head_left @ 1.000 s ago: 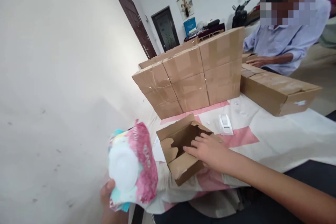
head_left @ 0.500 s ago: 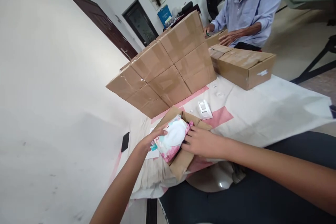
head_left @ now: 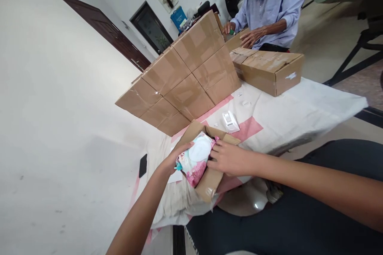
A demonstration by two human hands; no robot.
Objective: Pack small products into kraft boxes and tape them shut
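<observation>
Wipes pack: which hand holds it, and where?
Both. Left hand grips the wipes pack at its left end, right hand at its right edge, over the open box.

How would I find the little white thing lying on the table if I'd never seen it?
Start at the big stack of taped cardboard boxes on the cloth-covered table. Just below it, in front of the open cardboard box both hands are on, a small white plastic gadget lies alone at the edge of a pink patch. It's the only white hard thing there; everything nearby is brown cardboard.
</observation>
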